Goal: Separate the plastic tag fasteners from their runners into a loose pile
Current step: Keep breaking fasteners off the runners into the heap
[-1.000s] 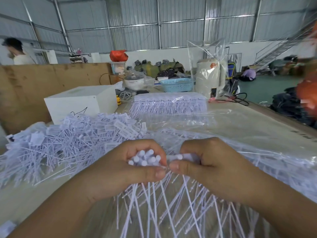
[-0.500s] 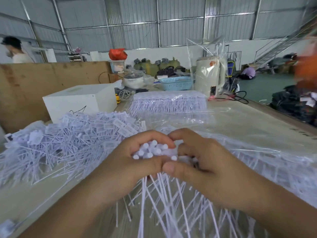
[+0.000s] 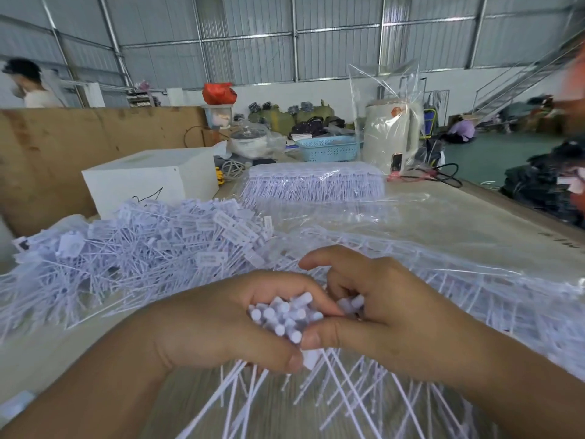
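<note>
The left hand (image 3: 221, 324) grips a bundle of white plastic tag fasteners (image 3: 285, 315), stems fanning down over the worktop (image 3: 474, 223) — the right hand (image 3: 389, 312) pinches its heads. The loose white pile (image 3: 136, 248) lies left.

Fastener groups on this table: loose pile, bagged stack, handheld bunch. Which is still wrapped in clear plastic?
The bagged stack at the back, beside the white box: neat rows under clear film.
</note>
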`<control>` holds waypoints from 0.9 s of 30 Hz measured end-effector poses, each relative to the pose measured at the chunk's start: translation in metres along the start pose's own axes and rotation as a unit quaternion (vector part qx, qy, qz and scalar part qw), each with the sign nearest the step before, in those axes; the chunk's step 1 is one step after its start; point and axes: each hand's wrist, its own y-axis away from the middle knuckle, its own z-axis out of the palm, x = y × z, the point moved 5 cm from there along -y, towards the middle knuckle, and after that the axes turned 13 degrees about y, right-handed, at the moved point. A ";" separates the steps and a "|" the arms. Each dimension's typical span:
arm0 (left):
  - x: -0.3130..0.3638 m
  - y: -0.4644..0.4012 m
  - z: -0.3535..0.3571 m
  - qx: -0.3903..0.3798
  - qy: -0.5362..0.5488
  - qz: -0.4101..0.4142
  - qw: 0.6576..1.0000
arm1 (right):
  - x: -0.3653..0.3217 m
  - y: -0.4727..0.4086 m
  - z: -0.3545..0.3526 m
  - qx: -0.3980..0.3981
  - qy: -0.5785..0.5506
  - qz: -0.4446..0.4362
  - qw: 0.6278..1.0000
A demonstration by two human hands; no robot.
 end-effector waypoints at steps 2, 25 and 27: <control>0.003 0.000 0.000 0.011 -0.006 0.019 1.000 | 0.001 -0.001 -0.002 0.019 0.002 0.011 1.000; 0.000 -0.014 -0.006 0.336 0.017 0.141 0.931 | 0.016 -0.004 -0.011 0.182 -0.011 0.150 0.972; 0.002 -0.011 -0.006 0.297 0.026 0.141 0.944 | 0.017 -0.003 -0.011 0.154 -0.103 0.132 0.974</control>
